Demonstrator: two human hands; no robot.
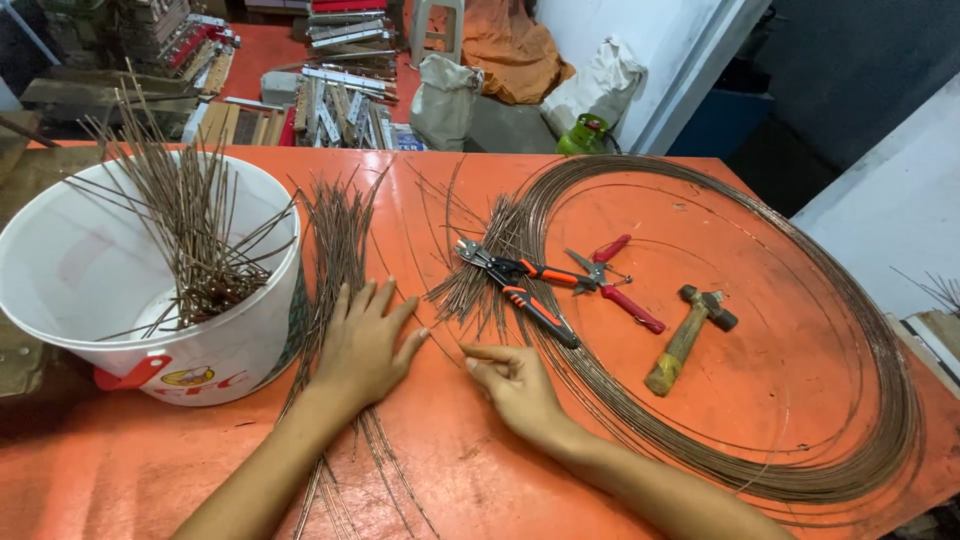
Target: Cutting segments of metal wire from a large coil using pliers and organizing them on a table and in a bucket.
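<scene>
My left hand (365,345) lies flat with fingers spread on a bundle of cut brown wire pieces (335,250) on the orange table (150,470). My right hand (515,385) is pinched on one thin wire strand (440,340) that runs toward the left hand's thumb. A second fan of cut wires (480,275) lies just beyond both hands. Orange-handled cutters (520,290) rest on that fan, a little above the right hand.
A white bucket (60,270) holding several cut wires stands at the left. A large wire coil (800,330) rings the right half of the table, with red pliers (620,285) and a wooden-handled hammer (690,335) inside it. Metal parts and sacks lie behind.
</scene>
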